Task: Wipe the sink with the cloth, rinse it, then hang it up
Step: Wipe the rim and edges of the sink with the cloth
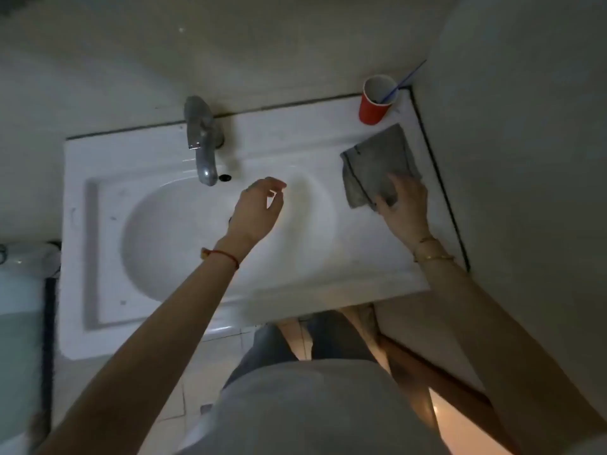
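1. Person's torso & legs fill the bottom of the head view; both bare forearms reach fwd over the sink.
2. Left hand: held over the right part of the basin, not seen touching anything. Fingers loosely curled, thumb & fingertips apart, nothing held. Red string band at the wrist.
3. Right hand: on the sink's right ledge, near the side wall. Fingers spread & near straight, lying on the near edge of the cloth; thumb at the cloth's lower corner. No pinch visible. Thin bracelets at the wrist.
4. Cloth: grey, folded, flat on the ledge, right of the basin, between the right hand & the cup.
5. Faucet: grey metal, at the back rim, spout over the basin; no water seen.
6. Red cup: upright in the back right corner, just beyond the cloth; blue-handled stick leans out of it toward the wall.
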The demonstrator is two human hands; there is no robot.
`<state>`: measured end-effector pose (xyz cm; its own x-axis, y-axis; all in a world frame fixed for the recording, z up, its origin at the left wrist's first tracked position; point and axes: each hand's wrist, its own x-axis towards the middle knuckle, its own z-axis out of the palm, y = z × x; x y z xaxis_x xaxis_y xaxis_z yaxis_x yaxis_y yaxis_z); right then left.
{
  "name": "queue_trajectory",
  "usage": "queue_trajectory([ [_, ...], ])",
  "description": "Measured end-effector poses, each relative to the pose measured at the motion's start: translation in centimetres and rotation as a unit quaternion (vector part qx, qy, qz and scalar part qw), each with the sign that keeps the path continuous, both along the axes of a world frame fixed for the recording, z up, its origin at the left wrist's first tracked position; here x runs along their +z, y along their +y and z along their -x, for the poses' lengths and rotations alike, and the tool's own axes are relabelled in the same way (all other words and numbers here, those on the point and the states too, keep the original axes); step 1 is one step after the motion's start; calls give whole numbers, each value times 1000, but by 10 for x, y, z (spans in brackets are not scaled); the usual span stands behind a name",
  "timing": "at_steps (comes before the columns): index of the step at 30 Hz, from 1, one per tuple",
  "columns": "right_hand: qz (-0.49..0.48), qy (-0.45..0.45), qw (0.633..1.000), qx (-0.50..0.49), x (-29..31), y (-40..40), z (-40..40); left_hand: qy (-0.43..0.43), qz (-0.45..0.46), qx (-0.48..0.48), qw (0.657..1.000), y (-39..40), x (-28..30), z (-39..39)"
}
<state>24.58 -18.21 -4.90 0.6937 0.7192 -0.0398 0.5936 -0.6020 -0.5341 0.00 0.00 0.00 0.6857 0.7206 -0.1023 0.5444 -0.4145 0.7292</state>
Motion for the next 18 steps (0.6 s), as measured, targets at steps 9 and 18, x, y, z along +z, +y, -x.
queue_trajectory([
  [9, 168, -143, 973, 72, -44, 62, -42, 79, -168, 65, 981, 52, -53, -45],
  [18, 85, -247, 964, 58, -76, 67, -34, 79, -249, 59, 963, 92, -90, -43],
])
